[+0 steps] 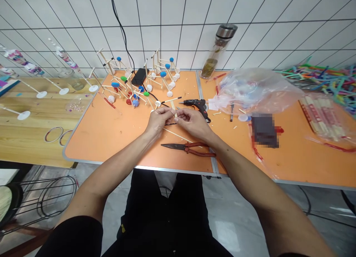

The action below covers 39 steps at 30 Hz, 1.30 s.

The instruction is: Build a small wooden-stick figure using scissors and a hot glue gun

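Note:
My left hand (160, 119) and my right hand (194, 122) meet above the orange table, fingers pinched together. Between them is a small wooden stick assembly (172, 105), with a dark-tipped stick across its top; the fingers hide its lower part. A white cap shows just beyond my left fingers. Behind my right hand lies a black glue gun (198, 104). Closer to my body are pliers with red handles (185, 149), pointing left, and a thin loose stick (179, 134) partly under my right hand.
Several stick models with coloured caps (135, 102) stand at back left, near a black phone (140, 77). A glass bottle (213, 60) is against the tiled wall. On the right are a plastic bag (258, 90), a pixelated dark object (264, 131) and bundled sticks (324, 118).

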Each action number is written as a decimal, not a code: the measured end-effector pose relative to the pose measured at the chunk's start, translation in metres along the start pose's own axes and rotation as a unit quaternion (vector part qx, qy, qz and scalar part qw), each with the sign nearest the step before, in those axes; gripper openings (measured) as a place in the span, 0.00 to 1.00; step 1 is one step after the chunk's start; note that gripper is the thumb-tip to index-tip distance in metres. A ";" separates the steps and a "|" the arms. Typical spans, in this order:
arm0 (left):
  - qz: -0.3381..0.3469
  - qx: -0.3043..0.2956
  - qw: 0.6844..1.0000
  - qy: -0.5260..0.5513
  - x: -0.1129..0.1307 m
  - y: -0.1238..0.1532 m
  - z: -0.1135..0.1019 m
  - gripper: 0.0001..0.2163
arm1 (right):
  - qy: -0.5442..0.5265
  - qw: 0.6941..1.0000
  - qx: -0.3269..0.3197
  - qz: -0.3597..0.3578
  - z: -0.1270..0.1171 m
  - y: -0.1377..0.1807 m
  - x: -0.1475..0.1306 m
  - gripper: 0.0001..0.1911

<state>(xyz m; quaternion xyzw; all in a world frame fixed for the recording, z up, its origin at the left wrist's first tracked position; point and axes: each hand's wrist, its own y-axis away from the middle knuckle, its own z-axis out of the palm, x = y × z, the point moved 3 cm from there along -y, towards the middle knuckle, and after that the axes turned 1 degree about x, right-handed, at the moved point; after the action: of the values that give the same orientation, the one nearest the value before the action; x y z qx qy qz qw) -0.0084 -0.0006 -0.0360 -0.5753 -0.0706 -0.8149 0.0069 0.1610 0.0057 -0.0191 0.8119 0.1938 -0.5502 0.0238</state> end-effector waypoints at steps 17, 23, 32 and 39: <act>-0.001 -0.030 0.999 -0.021 0.005 0.007 0.005 0.19 | -0.011 1.000 -0.023 0.001 -0.007 -0.002 0.004 0.21; 0.008 -0.025 0.999 -0.022 0.005 0.006 0.004 0.17 | -0.019 0.999 -0.027 0.009 -0.006 -0.001 0.005 0.19; 0.006 -0.012 1.000 -0.021 0.006 0.005 0.002 0.17 | -0.049 0.999 -0.019 0.009 -0.005 -0.003 0.003 0.19; -0.001 -0.010 1.000 -0.020 0.007 0.004 0.000 0.18 | -0.126 0.992 0.010 0.025 -0.012 -0.001 0.000 0.16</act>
<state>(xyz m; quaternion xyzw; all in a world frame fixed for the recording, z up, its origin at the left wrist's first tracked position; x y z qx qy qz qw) -0.0104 -0.0037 -0.0295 -0.5914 -0.0626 -0.8039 -0.0011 0.1709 0.0099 -0.0141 0.7407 0.1638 -0.6494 0.0537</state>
